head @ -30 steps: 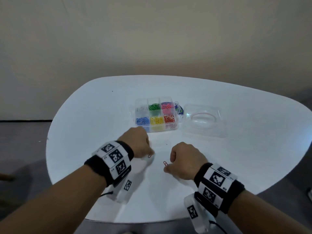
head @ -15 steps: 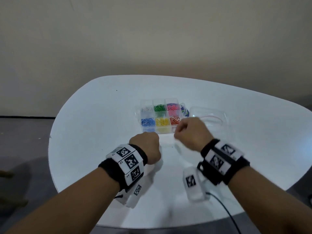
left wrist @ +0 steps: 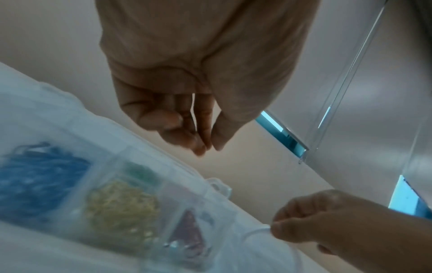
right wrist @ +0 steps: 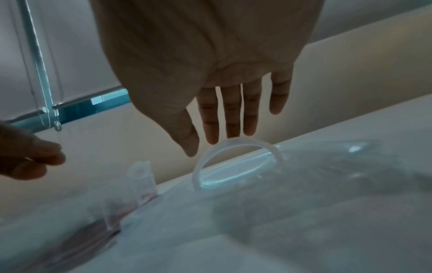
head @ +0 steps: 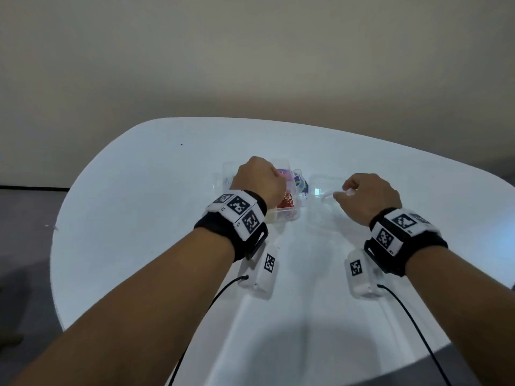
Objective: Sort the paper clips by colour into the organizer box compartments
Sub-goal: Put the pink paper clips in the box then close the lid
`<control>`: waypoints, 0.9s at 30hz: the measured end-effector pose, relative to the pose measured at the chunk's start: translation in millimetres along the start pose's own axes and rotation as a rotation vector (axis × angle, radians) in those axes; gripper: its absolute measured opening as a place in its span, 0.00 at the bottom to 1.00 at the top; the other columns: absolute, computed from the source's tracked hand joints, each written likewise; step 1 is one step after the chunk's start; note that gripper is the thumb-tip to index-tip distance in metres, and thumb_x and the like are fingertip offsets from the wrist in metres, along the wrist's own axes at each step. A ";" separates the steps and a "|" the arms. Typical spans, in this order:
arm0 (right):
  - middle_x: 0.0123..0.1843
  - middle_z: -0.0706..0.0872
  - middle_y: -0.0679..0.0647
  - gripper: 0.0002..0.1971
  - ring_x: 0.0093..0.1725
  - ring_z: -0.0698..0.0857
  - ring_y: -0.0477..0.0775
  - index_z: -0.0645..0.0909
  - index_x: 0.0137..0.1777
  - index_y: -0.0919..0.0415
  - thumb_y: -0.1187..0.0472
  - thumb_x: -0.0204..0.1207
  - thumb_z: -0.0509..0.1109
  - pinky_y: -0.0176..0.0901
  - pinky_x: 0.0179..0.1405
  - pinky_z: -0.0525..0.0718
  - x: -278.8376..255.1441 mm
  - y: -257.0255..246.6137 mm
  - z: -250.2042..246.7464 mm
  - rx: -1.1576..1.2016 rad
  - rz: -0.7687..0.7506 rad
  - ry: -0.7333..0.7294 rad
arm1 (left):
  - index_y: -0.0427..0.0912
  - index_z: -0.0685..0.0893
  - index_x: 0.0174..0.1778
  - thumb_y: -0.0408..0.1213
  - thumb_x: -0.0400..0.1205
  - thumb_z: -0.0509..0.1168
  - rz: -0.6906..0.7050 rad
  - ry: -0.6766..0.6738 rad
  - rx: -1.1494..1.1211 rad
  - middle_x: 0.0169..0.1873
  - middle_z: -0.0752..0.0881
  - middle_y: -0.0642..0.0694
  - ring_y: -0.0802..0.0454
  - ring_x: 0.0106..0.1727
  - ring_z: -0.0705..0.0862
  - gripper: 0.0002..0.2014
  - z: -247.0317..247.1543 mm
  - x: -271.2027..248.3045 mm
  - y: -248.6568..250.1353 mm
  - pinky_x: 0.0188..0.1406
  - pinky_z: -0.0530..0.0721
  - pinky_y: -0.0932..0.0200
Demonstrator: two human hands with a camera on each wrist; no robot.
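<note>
Seemingly mid-drop, left hand (head: pixel 259 182) hovers over the organizer box (head: pixel 291 217), fingers (left wrist: pixel 203 133) pinched, clip unseen; right hand (head: pixel 367 196) touches lid handle (right wrist: pixel 264 146), perhaps steadying it, grip unclear.

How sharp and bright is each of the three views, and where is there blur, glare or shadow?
Head view: fairly sharp, edges bent by the wide lens; the arms throw soft shadows on the table, one glare spot on the lid. Left wrist view: box and clips smeared by blur, left hand dim. Right wrist view: dim, bluish, lid hazy, right hand backlit.
</note>
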State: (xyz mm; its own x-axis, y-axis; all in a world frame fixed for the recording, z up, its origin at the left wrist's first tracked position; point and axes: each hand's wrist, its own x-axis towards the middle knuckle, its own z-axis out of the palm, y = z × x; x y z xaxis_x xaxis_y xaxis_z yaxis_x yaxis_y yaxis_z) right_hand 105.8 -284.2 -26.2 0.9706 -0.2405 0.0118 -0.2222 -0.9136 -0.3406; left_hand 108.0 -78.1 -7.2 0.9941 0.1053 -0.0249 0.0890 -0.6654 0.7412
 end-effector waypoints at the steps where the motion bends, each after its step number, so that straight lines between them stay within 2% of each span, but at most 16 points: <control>1: 0.64 0.85 0.51 0.14 0.65 0.82 0.59 0.83 0.61 0.51 0.49 0.78 0.69 0.56 0.70 0.75 -0.3 3.6 1.2 -0.051 -0.011 -0.012 | 0.47 0.87 0.41 0.43 0.80 0.66 -0.005 0.044 0.036 0.44 0.90 0.47 0.45 0.50 0.88 0.06 -1.3 -0.1 -5.5 0.50 0.86 0.52; 2: 0.67 0.84 0.51 0.16 0.67 0.81 0.59 0.81 0.65 0.51 0.51 0.79 0.67 0.55 0.72 0.73 -0.6 5.5 1.1 -0.088 -0.024 -0.019 | 0.51 0.86 0.46 0.44 0.79 0.66 -0.005 0.103 0.086 0.50 0.89 0.49 0.45 0.55 0.86 0.05 -4.3 -0.6 -12.6 0.55 0.84 0.51; 3: 0.67 0.85 0.51 0.16 0.66 0.82 0.60 0.82 0.66 0.51 0.53 0.80 0.67 0.54 0.70 0.74 -0.1 7.0 0.7 -0.103 -0.038 -0.029 | 0.53 0.84 0.54 0.44 0.79 0.66 -0.013 0.165 0.152 0.57 0.85 0.49 0.44 0.62 0.81 0.09 -8.1 -0.5 -21.8 0.60 0.81 0.48; 5: 0.60 0.88 0.54 0.13 0.57 0.85 0.61 0.85 0.60 0.53 0.59 0.78 0.67 0.50 0.59 0.81 1.8 10.2 -1.0 -0.101 -0.064 -0.078 | 0.51 0.76 0.70 0.44 0.80 0.67 -0.084 0.243 0.227 0.70 0.75 0.45 0.41 0.72 0.71 0.21 -20.1 -2.6 -43.3 0.67 0.73 0.43; 7: 0.52 0.89 0.56 0.10 0.48 0.85 0.60 0.88 0.52 0.55 0.63 0.77 0.67 0.46 0.48 0.82 3.9 13.6 -6.5 -0.120 -0.075 -0.144 | 0.47 0.70 0.77 0.42 0.82 0.66 -0.182 0.212 0.163 0.75 0.70 0.42 0.40 0.76 0.68 0.27 -31.1 -3.5 -66.1 0.70 0.70 0.42; 9: 0.49 0.90 0.57 0.08 0.47 0.86 0.61 0.89 0.48 0.56 0.62 0.76 0.68 0.47 0.48 0.83 6.6 17.6 -18.4 -0.118 -0.066 -0.140 | 0.41 0.74 0.75 0.41 0.83 0.65 -0.214 0.132 0.025 0.71 0.78 0.40 0.41 0.71 0.76 0.23 -35.5 -2.7 -84.3 0.69 0.74 0.48; 12: 0.52 0.91 0.56 0.07 0.53 0.86 0.62 0.90 0.50 0.57 0.60 0.77 0.72 0.45 0.54 0.80 9.1 15.2 -45.3 -0.044 -0.081 0.014 | 0.39 0.85 0.63 0.39 0.82 0.69 -0.210 0.111 -0.178 0.51 0.89 0.41 0.43 0.54 0.88 0.15 -40.0 -10.0 -92.2 0.63 0.82 0.52; 15: 0.48 0.89 0.52 0.06 0.51 0.87 0.58 0.90 0.50 0.57 0.61 0.76 0.73 0.42 0.51 0.77 0.3 -16.4 -66.2 0.095 -0.200 0.111 | 0.42 0.87 0.47 0.35 0.81 0.71 -0.244 0.059 -0.380 0.38 0.89 0.43 0.51 0.35 0.88 0.02 -42.5 -21.6 -98.2 0.45 0.87 0.54; 16: 0.46 0.89 0.51 0.06 0.49 0.87 0.57 0.90 0.50 0.57 0.62 0.76 0.73 0.42 0.50 0.77 -6.0 -32.9 -67.5 0.140 -0.273 0.097 | 0.42 0.87 0.43 0.33 0.82 0.70 -0.270 0.034 -0.438 0.36 0.88 0.43 0.52 0.32 0.86 0.02 -43.6 -26.9 -100.3 0.40 0.86 0.55; 17: 0.46 0.90 0.51 0.06 0.47 0.87 0.56 0.90 0.50 0.57 0.62 0.75 0.73 0.42 0.50 0.79 -14.2 -50.9 -65.6 0.167 -0.352 0.063 | 0.41 0.87 0.42 0.33 0.82 0.70 -0.292 0.020 -0.494 0.35 0.87 0.42 0.52 0.31 0.85 0.04 -44.2 -31.3 -103.4 0.38 0.86 0.57; 20: 0.49 0.91 0.49 0.10 0.49 0.87 0.52 0.91 0.54 0.53 0.61 0.75 0.71 0.44 0.55 0.83 -42.1 -100.7 -42.7 0.131 -0.517 -0.065 | 0.37 0.89 0.50 0.35 0.84 0.68 -0.331 -0.015 -0.559 0.37 0.89 0.40 0.51 0.33 0.87 0.06 -50.9 -44.4 -109.4 0.36 0.87 0.59; 23: 0.56 0.90 0.48 0.14 0.54 0.87 0.55 0.89 0.58 0.48 0.62 0.76 0.68 0.48 0.57 0.84 -61.3 -127.6 -9.3 0.053 -0.564 -0.153 | 0.41 0.90 0.50 0.39 0.86 0.66 -0.340 -0.050 -0.590 0.40 0.92 0.41 0.51 0.32 0.88 0.09 -55.6 -55.5 -115.4 0.35 0.84 0.59; 25: 0.55 0.89 0.48 0.14 0.56 0.85 0.56 0.88 0.57 0.48 0.62 0.77 0.67 0.49 0.56 0.84 -64.5 -134.2 8.8 -0.007 -0.564 -0.175 | 0.42 0.91 0.47 0.40 0.86 0.65 -0.342 -0.051 -0.613 0.35 0.91 0.44 0.51 0.30 0.86 0.10 -56.4 -58.5 -119.5 0.35 0.82 0.58; 27: 0.52 0.88 0.49 0.13 0.53 0.85 0.57 0.88 0.56 0.48 0.62 0.77 0.67 0.50 0.54 0.84 -62.9 -137.1 16.7 -0.017 -0.541 -0.174 | 0.42 0.91 0.48 0.40 0.86 0.65 -0.349 -0.031 -0.600 0.37 0.90 0.43 0.49 0.33 0.84 0.10 -56.0 -55.5 -122.6 0.36 0.82 0.56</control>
State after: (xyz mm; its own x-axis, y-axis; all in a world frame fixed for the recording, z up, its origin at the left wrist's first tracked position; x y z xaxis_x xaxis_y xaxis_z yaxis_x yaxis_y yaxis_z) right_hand 76.8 -138.4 4.1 0.9473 0.3194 0.0246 0.3107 -0.8973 -0.3137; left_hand 38.5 39.0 -59.1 0.9156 0.2117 -0.3418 0.3634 -0.0719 0.9289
